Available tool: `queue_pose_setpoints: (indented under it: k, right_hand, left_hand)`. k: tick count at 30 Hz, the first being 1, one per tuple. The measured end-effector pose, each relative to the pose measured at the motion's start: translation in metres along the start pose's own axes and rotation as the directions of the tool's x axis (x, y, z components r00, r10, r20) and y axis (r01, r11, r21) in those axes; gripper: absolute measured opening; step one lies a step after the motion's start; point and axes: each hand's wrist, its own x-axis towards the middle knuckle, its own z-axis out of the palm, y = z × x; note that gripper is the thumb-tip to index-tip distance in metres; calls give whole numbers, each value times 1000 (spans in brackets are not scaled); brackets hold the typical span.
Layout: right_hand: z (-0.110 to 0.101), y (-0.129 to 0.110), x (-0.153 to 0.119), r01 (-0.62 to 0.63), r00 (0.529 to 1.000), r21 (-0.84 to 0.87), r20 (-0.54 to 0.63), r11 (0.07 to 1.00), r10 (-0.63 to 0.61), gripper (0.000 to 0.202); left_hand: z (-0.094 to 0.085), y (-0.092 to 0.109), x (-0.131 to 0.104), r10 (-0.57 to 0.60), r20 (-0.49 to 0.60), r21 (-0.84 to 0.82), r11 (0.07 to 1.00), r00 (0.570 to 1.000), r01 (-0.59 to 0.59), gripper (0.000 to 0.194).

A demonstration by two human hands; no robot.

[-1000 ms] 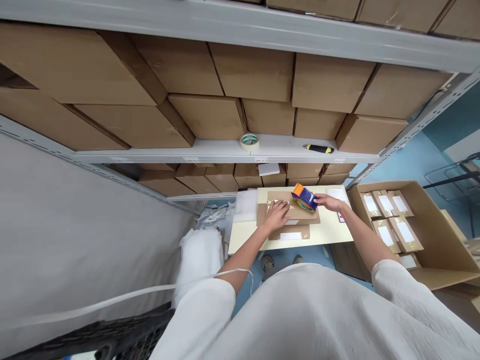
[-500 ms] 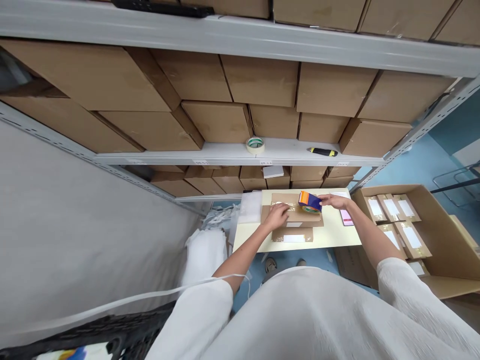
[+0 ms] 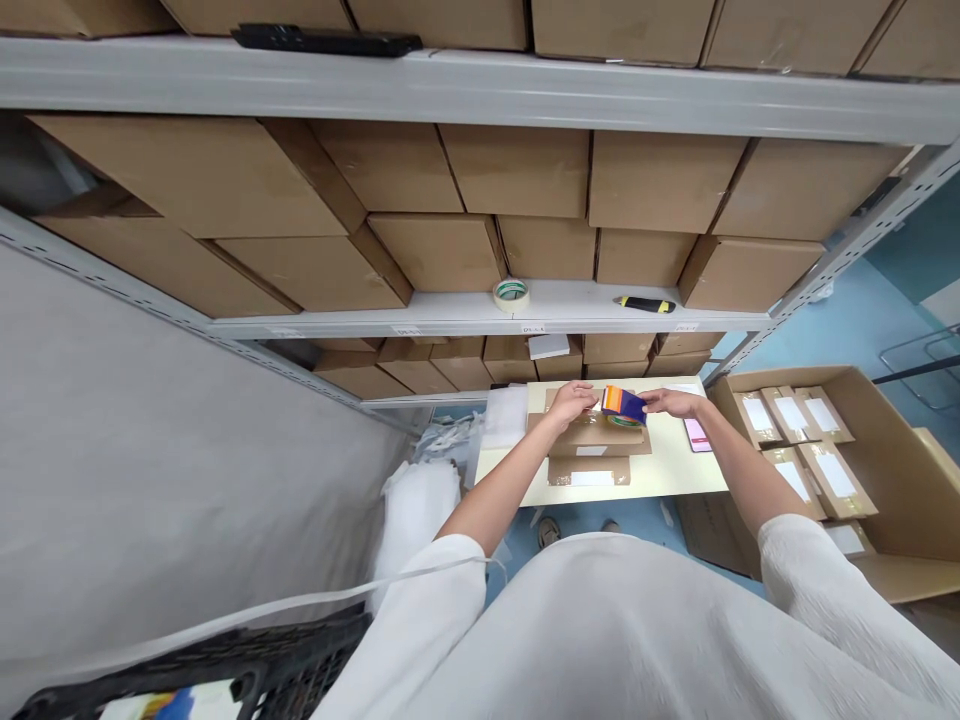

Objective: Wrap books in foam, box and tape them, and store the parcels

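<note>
My right hand [image 3: 667, 402] grips a blue and orange tape dispenser [image 3: 631, 404] with a roll of tape in it, over a closed cardboard box [image 3: 600, 432]. Shiny clear tape shows on the box's top. Just left of the dispenser, my left hand [image 3: 571, 402] is raised over the box's far part, fingers stretched toward the dispenser's orange end. Whether its fingertips touch the tape is too small to tell. A second cardboard box [image 3: 559, 472] with a white label lies at the near side, partly covered by the first.
The pale table [image 3: 679, 480] holds a phone [image 3: 697, 435] at right and white sheets [image 3: 504, 418] at left. A large carton [image 3: 892, 470] of labelled boxes stands on the right. On the shelf [image 3: 574, 300] ahead lie a tape roll [image 3: 511, 293] and a utility knife [image 3: 646, 304].
My left hand has lifted from the box's top and moved away from me and right, toward the dispenser. My right hand keeps the dispenser in nearly the same place. The view has tilted slightly.
</note>
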Motion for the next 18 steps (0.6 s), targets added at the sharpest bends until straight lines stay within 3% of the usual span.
queue_pose_setpoints:
  k: [9,18]
  right_hand:
    - [2,-14,15,46,998,-9,49,999,-46,51]
    - [3,-24,27,18,996,-23,83,1000,-16,56]
  left_hand:
    - [-12,-10,4,98,-81,151,985,992,-85,35]
    - [-16,-24,6,180,-85,218,963,980,-158,37]
